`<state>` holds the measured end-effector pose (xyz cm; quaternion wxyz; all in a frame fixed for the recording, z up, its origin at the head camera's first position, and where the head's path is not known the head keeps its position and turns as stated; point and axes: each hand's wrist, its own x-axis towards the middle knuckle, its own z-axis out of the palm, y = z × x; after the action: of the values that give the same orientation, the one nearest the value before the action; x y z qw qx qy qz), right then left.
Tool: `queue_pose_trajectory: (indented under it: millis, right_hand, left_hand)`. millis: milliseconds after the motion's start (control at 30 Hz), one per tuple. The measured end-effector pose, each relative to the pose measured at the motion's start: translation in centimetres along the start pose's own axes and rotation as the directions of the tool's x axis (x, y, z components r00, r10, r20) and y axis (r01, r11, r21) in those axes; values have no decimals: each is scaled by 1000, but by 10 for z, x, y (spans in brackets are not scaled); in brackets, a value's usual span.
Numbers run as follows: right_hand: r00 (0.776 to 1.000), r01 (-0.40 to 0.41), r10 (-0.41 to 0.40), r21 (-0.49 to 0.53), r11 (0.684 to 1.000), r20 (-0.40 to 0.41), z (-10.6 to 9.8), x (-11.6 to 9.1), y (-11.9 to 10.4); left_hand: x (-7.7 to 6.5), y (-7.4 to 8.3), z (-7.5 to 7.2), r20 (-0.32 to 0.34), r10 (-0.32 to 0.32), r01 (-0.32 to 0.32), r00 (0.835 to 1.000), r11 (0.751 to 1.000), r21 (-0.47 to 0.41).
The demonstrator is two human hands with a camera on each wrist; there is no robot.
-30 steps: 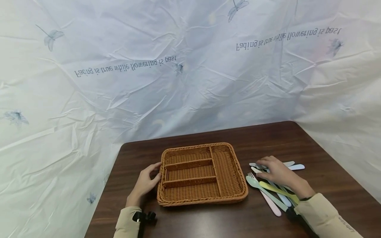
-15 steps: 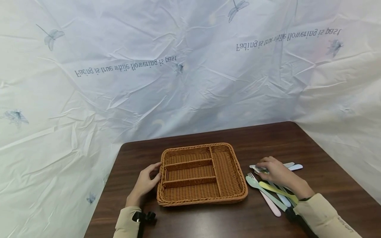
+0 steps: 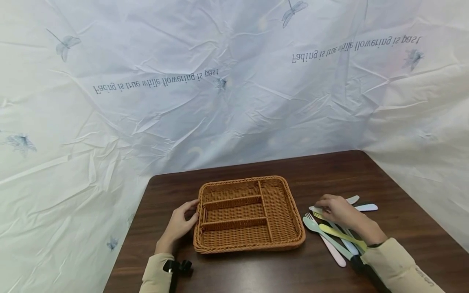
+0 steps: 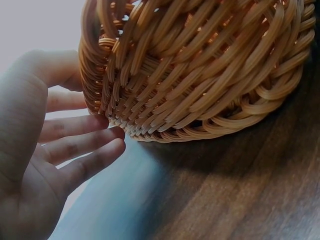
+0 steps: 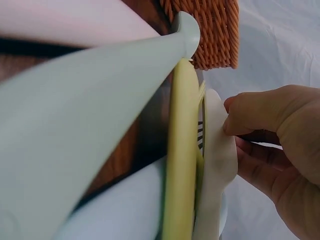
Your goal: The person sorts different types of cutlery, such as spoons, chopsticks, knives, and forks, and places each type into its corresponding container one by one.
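Observation:
Against the outer left wall of a woven basket (image 3: 249, 246), my left hand (image 3: 178, 224) rests its extended fingers (image 4: 95, 150); the thumb side is partly hidden behind the rim. On the right, my right hand (image 3: 338, 211) pinches a cream knife (image 5: 220, 140) by its blade, thumb on one side and fingers on the other. Beside that blade lie a yellow handle (image 5: 181, 150) and yellow fork tines (image 3: 317, 215). The same loose pile holds a pale green spoon (image 3: 310, 222) and a fork with a pink handle (image 3: 335, 254).
Dividers split the basket into several compartments. Beyond my right hand, a greyish-white cutlery end (image 3: 353, 199) and a pale blue handle (image 3: 367, 207) stick out. A printed white sheet (image 3: 234, 101) hangs behind the dark wooden table (image 3: 234, 272).
My right fingers have drawn together over the cutlery. The greyish piece beneath them has turned, its left tip now out of sight and its far end shifted. My left hand and basket stay put.

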<state>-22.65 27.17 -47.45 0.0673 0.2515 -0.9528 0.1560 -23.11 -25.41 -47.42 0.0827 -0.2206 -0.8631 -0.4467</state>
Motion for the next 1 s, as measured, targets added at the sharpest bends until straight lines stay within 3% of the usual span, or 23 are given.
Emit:
queue_pose_trajectory:
  millis: [467,867,1000]
  right_hand:
    - [1000,16,-16,32,999,-5,1,-1,-1]
    - [1000,-3,2,45,999,5,-1,6,-3]
    - [999,39,-38,50,998,-25,-4,11,-4]
  left_hand:
    - [-1,2,0,-1,-9,9,1000,1000,-3]
    - [0,-1,1,-10,22,-22,1000,1000,3]
    - [0,-2,1,-7,23,-23,1000,1000,-11]
